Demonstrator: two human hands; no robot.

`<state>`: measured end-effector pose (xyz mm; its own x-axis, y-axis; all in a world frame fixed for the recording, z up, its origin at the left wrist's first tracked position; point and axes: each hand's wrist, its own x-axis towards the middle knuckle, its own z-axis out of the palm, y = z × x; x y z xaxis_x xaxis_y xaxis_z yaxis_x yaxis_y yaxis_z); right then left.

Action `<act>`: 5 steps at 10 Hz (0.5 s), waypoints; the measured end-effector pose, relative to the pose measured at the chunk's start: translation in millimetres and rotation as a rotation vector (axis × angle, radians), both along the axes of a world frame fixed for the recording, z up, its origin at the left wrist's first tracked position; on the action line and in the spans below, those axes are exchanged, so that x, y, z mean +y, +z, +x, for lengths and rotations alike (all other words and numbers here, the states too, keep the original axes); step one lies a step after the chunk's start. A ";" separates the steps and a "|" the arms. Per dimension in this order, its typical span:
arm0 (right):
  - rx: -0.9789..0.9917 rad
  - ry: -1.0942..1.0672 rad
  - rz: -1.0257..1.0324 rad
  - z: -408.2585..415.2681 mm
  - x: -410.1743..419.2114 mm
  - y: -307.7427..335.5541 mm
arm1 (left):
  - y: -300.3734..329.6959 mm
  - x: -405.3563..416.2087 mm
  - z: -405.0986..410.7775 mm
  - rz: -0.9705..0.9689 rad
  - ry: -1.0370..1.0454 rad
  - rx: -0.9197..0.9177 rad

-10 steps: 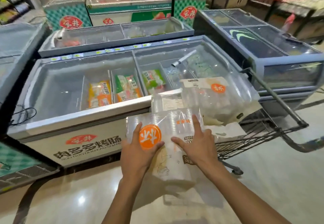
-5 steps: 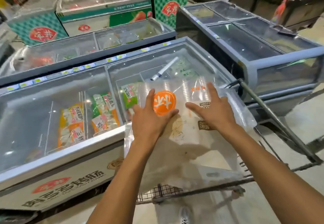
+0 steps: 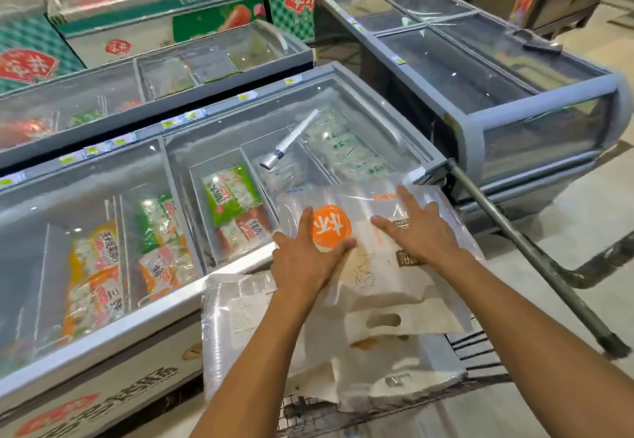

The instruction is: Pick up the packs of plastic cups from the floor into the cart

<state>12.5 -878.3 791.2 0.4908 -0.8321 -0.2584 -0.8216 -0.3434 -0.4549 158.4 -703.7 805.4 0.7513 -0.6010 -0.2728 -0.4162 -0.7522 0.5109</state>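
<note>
A: Pack of plastic cups (image 3: 374,231), with its round orange label, lies flat under both palms on the heap in the cart (image 3: 480,345), at the heap's far end, beside the freezer (image 3: 103,317) on the left.

B: What has changed?

A: A second ago the pack was held low in front of the freezer's near wall, short of the cart. Half a second ago it was passing over the basket. Now it rests on the other clear packs (image 3: 236,321) and a white carrier bag (image 3: 404,321) already inside.

B: And the hands?

A: The left hand (image 3: 305,259) has its grip spread, thumb at the edge of the orange label, pressing down rather than pinching. The right hand (image 3: 418,231) is likewise spread flat on the film near the cart's push bar (image 3: 514,238). Neither closes on anything.

B: Meaning for the job?

A: This pack looks delivered; letting go is probably all that remains for it. The floor (image 3: 583,204) on the right shows no pack, but most of it is out of view, so whether more wait to be lifted cannot be told.
</note>
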 end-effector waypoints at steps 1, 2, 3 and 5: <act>0.041 0.011 -0.037 -1.0 -0.6 4.1 | 5.4 0.1 3.6 0.028 -0.018 -0.016; 0.073 0.024 -0.143 -3.2 3.2 5.9 | 6.8 6.2 5.8 0.015 -0.027 -0.076; 0.077 0.020 -0.208 -4.9 5.7 6.6 | 9.8 12.9 12.0 0.011 -0.038 -0.169; 0.059 0.071 -0.324 5.3 23.6 11.8 | 28.4 22.8 31.7 -0.030 -0.080 -0.396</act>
